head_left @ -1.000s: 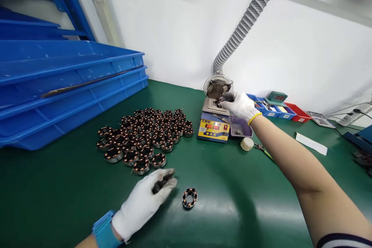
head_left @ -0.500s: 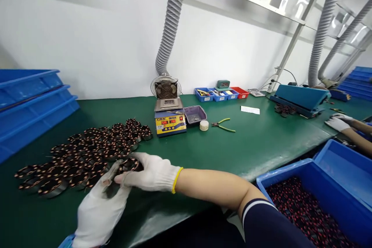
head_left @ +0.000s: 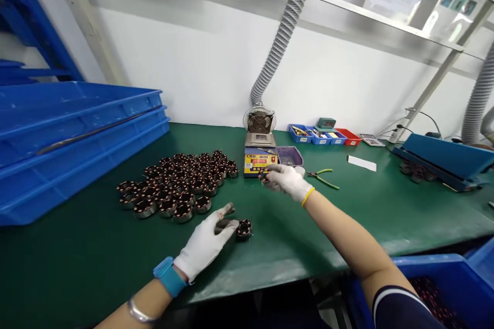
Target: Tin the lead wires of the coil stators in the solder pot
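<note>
My right hand (head_left: 287,181), in a white knit glove with a yellow cuff, pinches a small motor stator (head_left: 264,177). It holds this dark ring with copper windings just before the yellow and blue solder pot (head_left: 261,162); the fingers partly cover the ring. My left hand (head_left: 210,239), also gloved, is low over the table with thumb and fingers apart. Right by its thumb stands a single stator (head_left: 244,230); whether they touch I cannot tell. Beyond the left hand, many similar stators (head_left: 181,180) stand close together on the green table.
Stacked blue trays (head_left: 85,149) flank the left side. A purple tray (head_left: 295,157), green-handled cutters (head_left: 324,179), small parts boxes (head_left: 320,136) and a paper strip (head_left: 362,163) are right of the pot. A grey duct (head_left: 283,31) hangs above; a blue bin (head_left: 440,267) is at lower right.
My view has swung left. My right hand has moved from beside the stator group to the solder pot's front. My left hand has parted from it, with a lone stator beside its thumb.
</note>
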Motion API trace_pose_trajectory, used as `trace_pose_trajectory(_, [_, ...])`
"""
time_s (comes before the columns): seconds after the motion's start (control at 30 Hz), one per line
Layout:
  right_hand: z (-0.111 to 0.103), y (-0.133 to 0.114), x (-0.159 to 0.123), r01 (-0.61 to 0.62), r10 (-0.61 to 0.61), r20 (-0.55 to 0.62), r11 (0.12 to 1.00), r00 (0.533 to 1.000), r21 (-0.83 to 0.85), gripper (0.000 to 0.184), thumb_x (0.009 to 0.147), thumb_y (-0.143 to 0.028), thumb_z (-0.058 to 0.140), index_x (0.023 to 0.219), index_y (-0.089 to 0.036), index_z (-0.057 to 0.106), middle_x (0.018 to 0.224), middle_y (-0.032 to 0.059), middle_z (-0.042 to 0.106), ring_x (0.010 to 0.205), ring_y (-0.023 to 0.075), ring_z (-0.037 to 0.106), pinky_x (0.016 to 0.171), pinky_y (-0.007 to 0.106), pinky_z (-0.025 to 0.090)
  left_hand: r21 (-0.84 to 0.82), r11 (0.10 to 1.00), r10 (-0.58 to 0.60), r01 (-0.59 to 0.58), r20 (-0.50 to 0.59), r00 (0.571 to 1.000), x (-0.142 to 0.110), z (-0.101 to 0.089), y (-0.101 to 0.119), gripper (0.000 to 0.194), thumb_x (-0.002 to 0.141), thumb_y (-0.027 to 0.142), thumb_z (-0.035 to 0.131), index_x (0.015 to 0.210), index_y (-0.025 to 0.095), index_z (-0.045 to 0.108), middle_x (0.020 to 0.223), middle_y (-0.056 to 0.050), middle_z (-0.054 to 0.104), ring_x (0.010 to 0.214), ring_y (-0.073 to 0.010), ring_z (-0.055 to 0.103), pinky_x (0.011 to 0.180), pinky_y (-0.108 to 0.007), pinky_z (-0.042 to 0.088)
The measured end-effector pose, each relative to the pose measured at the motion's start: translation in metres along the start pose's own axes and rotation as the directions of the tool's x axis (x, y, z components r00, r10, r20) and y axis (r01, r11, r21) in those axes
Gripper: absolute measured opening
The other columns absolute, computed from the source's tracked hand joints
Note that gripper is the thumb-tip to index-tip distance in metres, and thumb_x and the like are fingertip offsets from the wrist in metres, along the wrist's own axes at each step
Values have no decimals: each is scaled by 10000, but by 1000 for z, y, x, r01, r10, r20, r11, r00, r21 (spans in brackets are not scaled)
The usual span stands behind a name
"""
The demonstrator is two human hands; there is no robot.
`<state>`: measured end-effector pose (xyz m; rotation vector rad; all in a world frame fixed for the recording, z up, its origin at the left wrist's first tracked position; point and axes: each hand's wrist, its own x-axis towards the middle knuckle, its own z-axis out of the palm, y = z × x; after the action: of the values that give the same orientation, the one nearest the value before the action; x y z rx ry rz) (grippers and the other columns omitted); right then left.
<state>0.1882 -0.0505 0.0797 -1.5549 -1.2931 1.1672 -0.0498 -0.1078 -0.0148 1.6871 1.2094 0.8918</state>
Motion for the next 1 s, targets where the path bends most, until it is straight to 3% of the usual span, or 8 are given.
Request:
trace_pose_trajectory(0.13, [-41,-27,72,113,-136,-165,983,977,-143,403,782,-238,624,1184,-213,619,922,22,712,772,137,679,720,226,559,203,979,20,-16,-18,1000,6,-2,-12,559,848,449,538,1301,121,530,1225,-114,649,1050,-226,659,917,-337,553])
trace_pose_trajectory(0.23, [-61,-41,124,151,-219,-240,950,946,-273,344,771,-277,645,1107,-206,663,903,24,718,819,166,677,757,250,545,328,944,35,-23,-31,999,7,-3,-14,525,859,445,513,1295,155,549,1244,-89,643,1112,-226,631,966,-342,528])
trace_pose_trajectory(0.33, [-65,-48,169,188,-299,-258,906,919,-380,312,766,-291,647,1056,-183,683,902,36,721,854,184,668,795,275,529,400,916,45,-21,-53,998,7,-3,-15,497,860,453,505,1272,184,576,1250,-68,645,1136,-221,620,964,-325,533])
trace_pose_trajectory(0.5, [-56,-50,224,264,-424,-223,817,878,-512,335,768,-274,634,1083,-166,665,985,35,714,915,157,645,869,263,491,463,884,108,-61,-76,991,5,-3,-22,411,858,420,515,1197,218,631,1204,-48,674,1083,-214,654,903,-293,567])
trace_pose_trajectory(0.67, [-48,-43,245,250,-466,-234,760,853,-600,427,749,-299,642,1165,-202,630,1060,28,694,983,166,630,911,286,469,504,856,180,-119,-74,981,5,-5,-22,358,844,375,550,1165,247,646,1162,-21,695,1036,-197,676,858,-252,580])
trace_pose_trajectory(1.0, [-42,-33,243,186,-437,-234,724,869,-664,416,707,-318,664,1110,-219,649,1001,23,702,917,175,643,851,293,491,540,826,233,-160,-70,970,5,-5,-22,343,838,347,569,1161,252,639,1147,-9,700,1014,-180,684,847,-219,574])
